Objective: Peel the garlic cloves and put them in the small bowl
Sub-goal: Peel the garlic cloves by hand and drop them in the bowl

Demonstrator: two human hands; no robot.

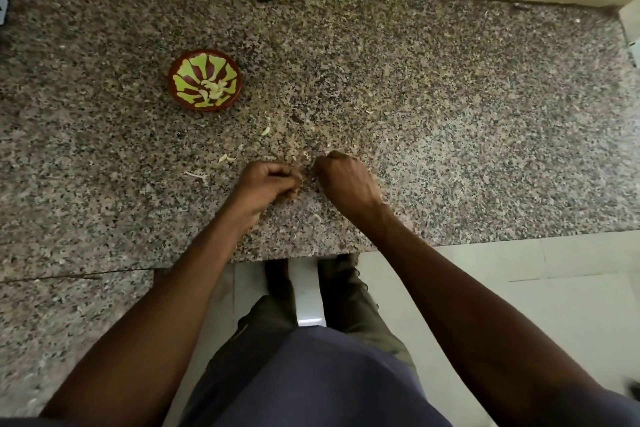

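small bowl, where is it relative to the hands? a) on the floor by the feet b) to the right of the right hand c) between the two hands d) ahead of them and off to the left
d: the small bowl sits on the granite counter farther from the person and left of the left hand, while the right hand works close beside the left one.
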